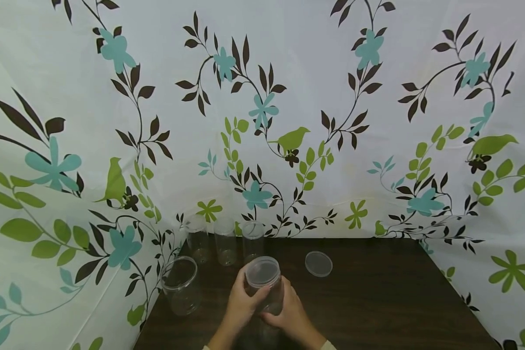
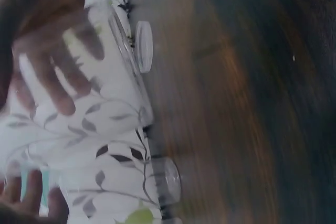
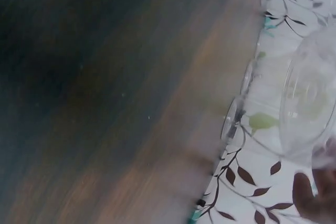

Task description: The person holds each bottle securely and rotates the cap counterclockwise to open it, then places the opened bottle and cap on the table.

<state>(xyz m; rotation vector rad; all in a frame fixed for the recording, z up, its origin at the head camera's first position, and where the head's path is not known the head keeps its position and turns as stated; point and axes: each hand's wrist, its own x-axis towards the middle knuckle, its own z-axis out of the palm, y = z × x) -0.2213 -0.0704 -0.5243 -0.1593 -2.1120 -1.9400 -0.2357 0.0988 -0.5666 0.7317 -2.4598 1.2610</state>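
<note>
Between both hands is a clear plastic jar (image 1: 272,304) with a cloudy round lid (image 1: 262,271) across its top, tilted toward the camera above the table. The left hand (image 1: 240,297) grips it from the left, its thumb lying across the front. From the right and lower down, the right hand (image 1: 291,311) holds the same jar. Fingers show through the clear wall of the jar (image 2: 113,77) in the left wrist view. The right wrist view shows the round base of the jar (image 3: 310,98) near the fingertips (image 3: 304,192).
A wide clear jar (image 1: 181,287) with an open mouth stands on the dark wooden table (image 1: 376,301) at left. Along the back left are three more clear jars (image 1: 226,243). A loose round lid (image 1: 319,264) lies right of the hands. Patterned cloth (image 1: 310,184) hangs behind.
</note>
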